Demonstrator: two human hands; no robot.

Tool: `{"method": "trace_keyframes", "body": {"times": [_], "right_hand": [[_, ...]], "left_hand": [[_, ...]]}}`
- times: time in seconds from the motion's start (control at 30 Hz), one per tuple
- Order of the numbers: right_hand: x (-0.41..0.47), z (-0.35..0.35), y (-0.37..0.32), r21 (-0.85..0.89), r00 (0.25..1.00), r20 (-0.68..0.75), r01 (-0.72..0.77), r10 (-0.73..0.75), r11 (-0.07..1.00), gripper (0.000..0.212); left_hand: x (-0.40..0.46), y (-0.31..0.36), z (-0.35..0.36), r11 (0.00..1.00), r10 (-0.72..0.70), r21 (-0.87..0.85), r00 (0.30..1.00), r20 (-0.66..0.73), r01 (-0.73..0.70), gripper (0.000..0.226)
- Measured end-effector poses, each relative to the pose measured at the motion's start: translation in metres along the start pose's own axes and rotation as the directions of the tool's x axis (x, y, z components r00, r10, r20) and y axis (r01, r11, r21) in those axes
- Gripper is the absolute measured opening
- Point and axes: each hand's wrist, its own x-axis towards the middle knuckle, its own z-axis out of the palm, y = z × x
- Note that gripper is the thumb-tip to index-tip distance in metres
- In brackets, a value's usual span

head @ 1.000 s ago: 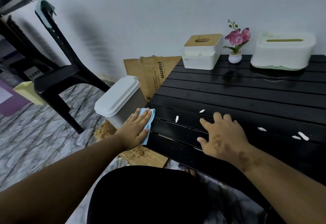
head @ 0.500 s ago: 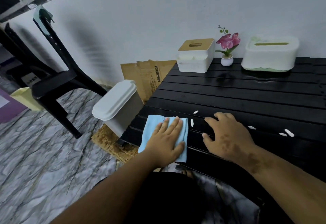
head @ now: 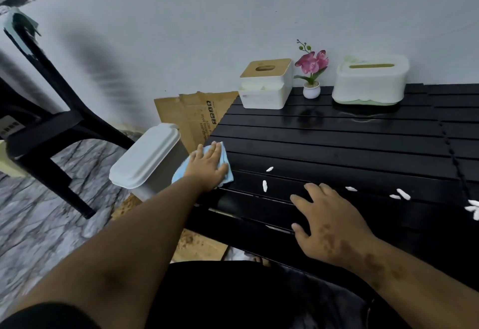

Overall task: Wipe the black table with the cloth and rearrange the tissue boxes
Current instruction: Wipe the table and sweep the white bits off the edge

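My left hand (head: 207,166) presses flat on a light blue cloth (head: 226,172) at the left edge of the black slatted table (head: 337,144). My right hand (head: 329,221) rests palm down with spread fingers on the table's near edge, holding nothing. Several small white scraps (head: 264,185) lie on the slats between and to the right of my hands. At the back against the wall stand a square white tissue box with a wooden lid (head: 265,84) and a rounded white tissue box with a green base (head: 370,82).
A small potted pink flower (head: 312,73) stands between the two boxes. A white lidded bin (head: 145,159) sits on the floor beside the table's left edge, with cardboard (head: 191,113) behind it. A black chair (head: 49,124) stands further left on the marble floor.
My left hand has slid the cloth from the near left part of the table away from me along the left edge. My right hand has stayed planted on the table.
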Motion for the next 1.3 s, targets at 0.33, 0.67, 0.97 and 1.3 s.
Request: {"method": "trace_keyframes", "body": {"times": [0.33,0.67,0.97,1.3], "right_hand": [[-0.005,-0.008,0.006,0.065,1.0,-0.009,0.008,-0.008,0.998,0.066],[-0.027,0.003,0.016,-0.036,0.995,-0.088,-0.059,0.056,0.998,0.056],[-0.028,0.011,0.021,-0.032,0.993,-0.104,-0.067,0.063,0.997,0.057],[-0.034,0.017,0.03,0.024,0.994,-0.098,-0.046,0.048,0.999,0.061]], "left_hand": [[-0.038,0.081,0.005,0.793,0.607,0.06,0.794,0.001,-0.606,0.069],[-0.001,0.01,0.003,0.921,0.39,0.009,0.921,-0.01,-0.39,0.073],[0.119,0.055,-0.012,0.976,0.209,0.049,0.977,0.039,-0.211,0.067],[0.076,0.155,-0.004,0.438,0.89,0.097,0.446,0.094,-0.894,0.067]]}}
